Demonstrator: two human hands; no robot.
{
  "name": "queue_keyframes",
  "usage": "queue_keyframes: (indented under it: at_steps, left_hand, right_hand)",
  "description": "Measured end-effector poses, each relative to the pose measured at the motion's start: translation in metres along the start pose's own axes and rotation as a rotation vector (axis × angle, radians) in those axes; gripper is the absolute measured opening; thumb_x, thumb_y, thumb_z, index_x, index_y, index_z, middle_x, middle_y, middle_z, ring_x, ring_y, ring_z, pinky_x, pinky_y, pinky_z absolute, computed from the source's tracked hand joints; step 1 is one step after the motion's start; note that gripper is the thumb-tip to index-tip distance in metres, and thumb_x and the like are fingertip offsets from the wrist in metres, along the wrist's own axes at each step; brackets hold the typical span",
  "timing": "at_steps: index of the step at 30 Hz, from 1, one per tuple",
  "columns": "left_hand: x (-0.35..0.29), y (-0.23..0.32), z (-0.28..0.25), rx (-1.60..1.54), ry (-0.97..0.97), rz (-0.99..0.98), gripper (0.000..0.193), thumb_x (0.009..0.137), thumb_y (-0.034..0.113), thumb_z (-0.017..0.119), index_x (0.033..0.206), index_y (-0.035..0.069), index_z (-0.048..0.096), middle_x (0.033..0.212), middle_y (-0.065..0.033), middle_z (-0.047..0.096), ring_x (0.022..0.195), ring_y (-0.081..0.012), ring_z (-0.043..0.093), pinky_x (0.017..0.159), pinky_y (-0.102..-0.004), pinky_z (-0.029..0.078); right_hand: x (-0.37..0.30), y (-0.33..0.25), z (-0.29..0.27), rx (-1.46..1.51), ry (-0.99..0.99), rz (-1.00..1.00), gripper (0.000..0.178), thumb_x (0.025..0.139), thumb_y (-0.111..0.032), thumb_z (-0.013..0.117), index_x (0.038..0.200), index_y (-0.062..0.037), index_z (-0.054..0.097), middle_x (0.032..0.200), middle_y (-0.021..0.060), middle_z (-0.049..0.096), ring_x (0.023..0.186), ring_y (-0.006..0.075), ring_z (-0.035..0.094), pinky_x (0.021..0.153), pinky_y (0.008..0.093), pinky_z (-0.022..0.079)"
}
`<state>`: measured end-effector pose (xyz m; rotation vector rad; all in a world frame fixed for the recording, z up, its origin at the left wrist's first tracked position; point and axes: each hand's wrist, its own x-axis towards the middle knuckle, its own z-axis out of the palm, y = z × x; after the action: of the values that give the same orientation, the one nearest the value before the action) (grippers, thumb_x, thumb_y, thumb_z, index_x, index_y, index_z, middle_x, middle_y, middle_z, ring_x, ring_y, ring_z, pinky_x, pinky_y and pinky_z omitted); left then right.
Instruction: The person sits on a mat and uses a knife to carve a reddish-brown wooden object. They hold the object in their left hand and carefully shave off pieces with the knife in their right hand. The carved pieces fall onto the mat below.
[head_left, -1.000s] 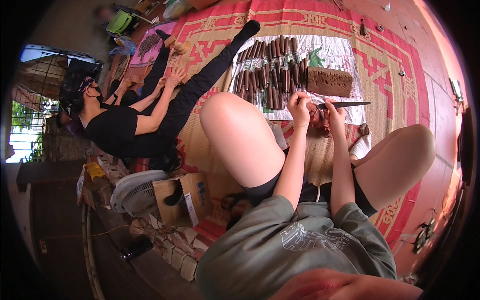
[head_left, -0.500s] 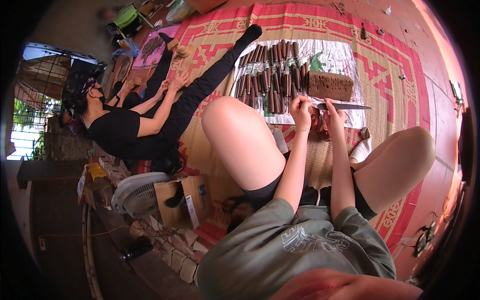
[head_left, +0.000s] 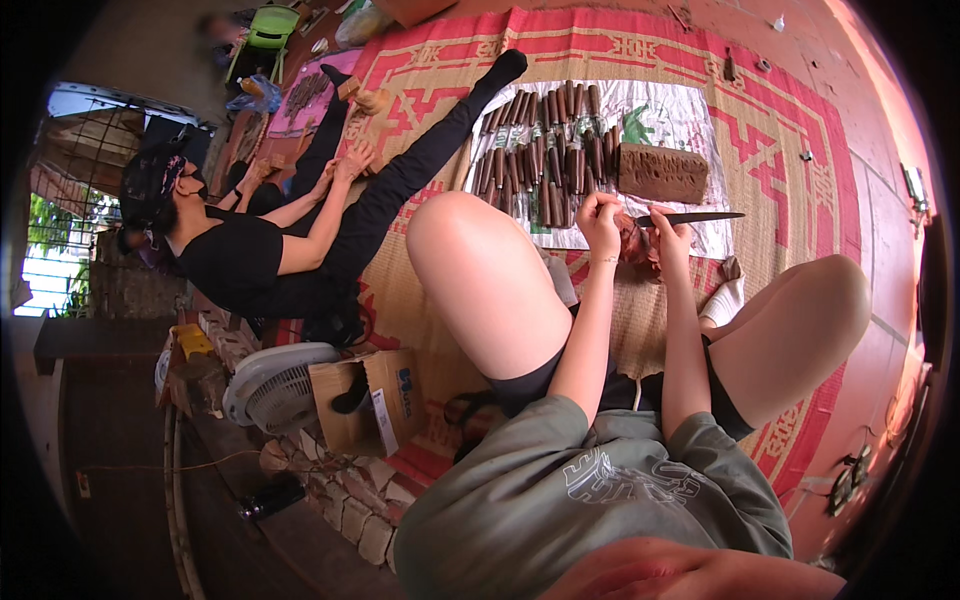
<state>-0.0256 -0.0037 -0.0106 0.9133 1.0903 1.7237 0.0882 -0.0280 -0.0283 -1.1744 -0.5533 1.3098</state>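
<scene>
My right hand (head_left: 670, 232) grips a long, dark, knife-like blade (head_left: 706, 217) near its wide end. The tapering tip points to the right. Just left of it, my left hand (head_left: 599, 222) is closed with the fingertips pinched together; what lies in them is too small to make out. Below and between the hands is a crumpled reddish-brown bundle (head_left: 634, 240). Rows of short brown rods (head_left: 551, 155) lie beyond my left hand on a silvery sheet (head_left: 715, 150). A brown rectangular block (head_left: 661, 172) with a scored top rests on that sheet beyond my right hand.
My bent knees flank the work, on a red and tan woven mat (head_left: 790, 190). A co-worker (head_left: 232, 250) in black sits at left, a leg stretched toward the sheet. A fan (head_left: 285, 388) and a cardboard box (head_left: 368, 405) stand behind my left leg.
My right hand has turned the blade a little, so its face looks darker and its wide end sits slightly lower. My left hand has barely moved.
</scene>
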Motion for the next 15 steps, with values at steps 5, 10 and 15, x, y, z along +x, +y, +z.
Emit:
queue_keyframes:
  at_steps: [5,10,15]
  left_hand:
    - [-0.003,0.008,0.005,-0.065,-0.024,-0.087,0.006,0.067,-0.001,0.049,0.062,0.001,0.051,0.059,0.0002,0.050,0.053,-0.0064,0.042,0.049,-0.0205,0.033]
    - [0.000,0.002,0.002,0.012,0.000,-0.004,0.005,0.066,-0.002,0.050,0.062,0.000,0.052,0.061,-0.0011,0.053,0.055,-0.0067,0.044,0.052,-0.0202,0.034]
    - [0.000,-0.003,0.001,0.009,0.002,-0.013,0.005,0.067,0.000,0.050,0.063,0.001,0.052,0.059,0.0001,0.051,0.053,-0.0056,0.041,0.049,-0.0204,0.032]
  right_hand:
    - [-0.004,-0.008,0.012,0.064,-0.028,-0.032,0.011,0.083,-0.013,0.059,0.090,-0.0048,0.061,0.061,-0.0035,0.051,0.045,0.0017,0.042,0.039,0.0152,0.029]
    - [-0.001,-0.003,0.004,0.025,-0.020,-0.002,0.013,0.083,-0.015,0.060,0.090,-0.0042,0.060,0.064,-0.0004,0.056,0.047,0.0027,0.045,0.041,0.0152,0.033]
    - [-0.005,-0.006,0.013,0.030,-0.048,-0.039,0.013,0.083,-0.015,0.060,0.089,-0.0037,0.060,0.062,-0.0006,0.055,0.046,0.0031,0.044,0.041,0.0162,0.032]
